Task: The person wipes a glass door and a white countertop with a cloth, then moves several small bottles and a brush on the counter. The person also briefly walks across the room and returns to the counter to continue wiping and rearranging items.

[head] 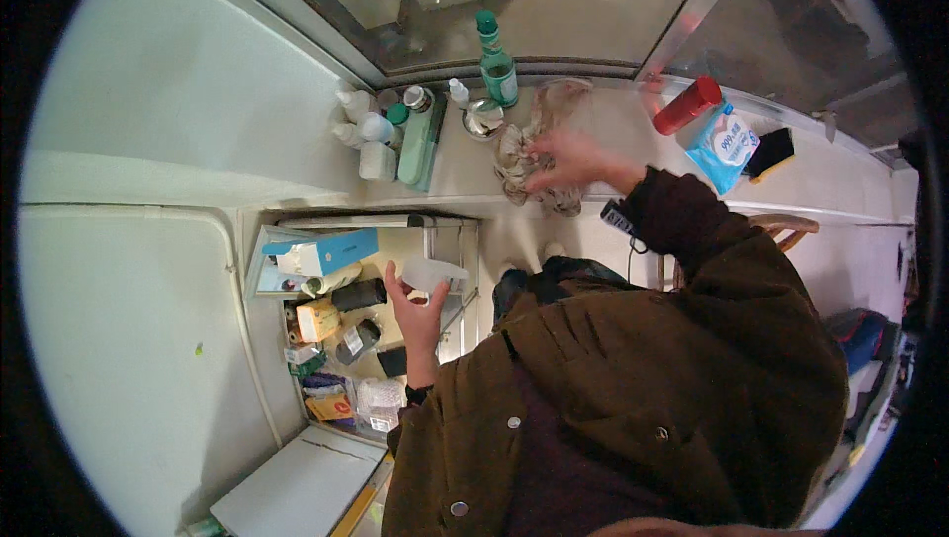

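A translucent white plastic container (425, 275) is held between the thumb and fingers of my left hand (417, 315), above the right edge of a cluttered tabletop. On the windowsill, a crumpled beige-grey cloth (510, 159) lies bunched, part of it spread towards the window. Over this cloth is my right hand (574, 159), blurred, its thumb and fingers spread across the folds. Whether it grips the fabric cannot be made out. Just left of the cloth sit a round shiny metal dish (483, 120) and a green glass bottle (497, 66) with a green cap.
White bottles (377, 128) and a green case (419, 144) crowd the sill's left end. Rightward lie a red canister (688, 106), a blue wipes pack (723, 148) and a black item (771, 154). The tabletop (400, 237) bears a blue box (345, 250) and several packages. A wooden stool (786, 224) stands right.
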`<move>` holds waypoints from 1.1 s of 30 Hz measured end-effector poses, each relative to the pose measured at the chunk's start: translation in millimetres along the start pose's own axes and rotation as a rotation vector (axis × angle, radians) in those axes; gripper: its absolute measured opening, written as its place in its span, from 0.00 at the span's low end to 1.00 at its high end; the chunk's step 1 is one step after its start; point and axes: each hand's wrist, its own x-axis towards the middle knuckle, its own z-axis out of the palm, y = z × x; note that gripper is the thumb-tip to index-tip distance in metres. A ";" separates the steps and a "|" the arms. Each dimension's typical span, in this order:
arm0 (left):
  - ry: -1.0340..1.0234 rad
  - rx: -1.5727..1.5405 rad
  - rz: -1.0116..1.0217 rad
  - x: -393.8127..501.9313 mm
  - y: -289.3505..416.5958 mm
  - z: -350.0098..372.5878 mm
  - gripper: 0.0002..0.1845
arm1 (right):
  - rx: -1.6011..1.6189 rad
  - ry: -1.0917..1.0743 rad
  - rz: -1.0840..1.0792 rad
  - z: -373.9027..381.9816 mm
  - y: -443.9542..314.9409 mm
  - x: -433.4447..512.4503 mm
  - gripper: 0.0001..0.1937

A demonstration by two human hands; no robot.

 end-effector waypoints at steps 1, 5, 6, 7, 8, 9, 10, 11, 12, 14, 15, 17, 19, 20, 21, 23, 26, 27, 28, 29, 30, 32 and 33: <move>0.006 0.002 0.010 0.3 -2.5 -1.9 0.50 | 0.045 0.228 0.031 -18.6 1.9 5.6 0.40; -0.013 -0.038 0.026 13.7 -5.4 -10.8 0.50 | 0.065 0.965 -0.006 -70.3 -10.7 48.3 0.31; -0.024 -0.080 0.035 19.1 -5.1 -12.5 0.50 | 0.104 1.011 -0.047 -75.2 -19.9 62.6 0.28; -0.018 -0.053 0.061 24.6 -4.6 -14.6 0.50 | 0.155 1.030 -0.054 -76.9 -27.3 71.5 0.26; -0.021 -0.056 0.074 30.4 -3.9 -18.1 0.50 | 0.096 1.033 -0.051 -76.5 -32.2 74.8 0.24; -0.034 -0.109 0.095 35.7 -3.4 -22.0 0.50 | 0.048 1.011 -0.012 -75.5 -37.7 77.5 0.23; -0.039 -0.145 0.096 38.9 -3.7 -24.7 0.50 | -0.007 1.005 0.025 -74.7 -42.3 78.6 0.21; -0.024 -0.080 0.098 41.5 -4.3 -28.4 0.49 | 0.028 0.999 0.009 -74.3 -44.4 75.0 0.20; -0.031 -0.070 0.113 44.6 -5.4 -31.3 0.49 | 0.056 1.009 -0.001 -74.3 -43.5 67.0 0.20; -0.050 -0.058 0.123 50.0 -8.5 -35.6 0.49 | 0.119 1.044 -0.003 -76.8 -36.1 43.2 0.19; -0.058 -0.051 0.117 52.1 -10.0 -38.3 0.49 | 0.157 1.066 0.002 -78.8 -28.6 25.3 0.18; -0.080 -0.050 0.105 55.4 -11.6 -41.0 0.49 | 0.231 1.106 0.043 -82.6 -12.7 -10.0 0.18; -0.124 -0.104 0.093 59.6 -10.1 -38.9 0.49 | 0.291 1.156 0.078 -85.4 7.9 -45.6 0.18; -0.126 -0.024 0.108 62.0 -8.0 -37.6 0.49 | 0.247 1.162 0.167 -83.4 18.1 -58.6 0.18; -0.148 -0.019 0.138 63.9 -5.3 -35.1 0.49 | 0.204 1.172 0.217 -79.5 27.8 -67.5 0.18; -0.202 -0.105 0.158 69.7 2.1 -30.0 0.50 | 0.155 1.178 0.308 -72.1 47.0 -77.4 0.18; -0.252 -0.123 0.177 75.7 12.7 -22.8 0.49 | 0.134 1.171 0.399 -60.4 71.4 -80.8 0.18; -0.244 -0.064 0.183 77.4 14.9 -21.6 0.49 | 0.135 1.176 0.373 -58.5 78.7 -80.6 0.18; -0.247 -0.029 0.181 78.6 16.3 -20.8 0.49 | 0.152 1.169 0.378 -57.3 84.7 -80.5 0.19; -0.260 -0.030 0.188 79.6 16.9 -20.1 0.49 | 0.184 1.164 0.398 -55.9 89.3 -80.6 0.19; -0.247 0.037 0.196 80.2 16.9 -19.9 0.49 | 0.163 1.170 0.381 -55.1 92.5 -80.8 0.19; -0.254 0.032 0.215 81.2 15.5 -20.0 0.50 | 0.162 1.181 0.364 -56.8 94.3 -78.8 0.20; -0.273 -0.007 0.173 81.5 14.1 -20.2 0.50 | 0.137 1.175 0.404 -58.7 92.5 -77.6 0.20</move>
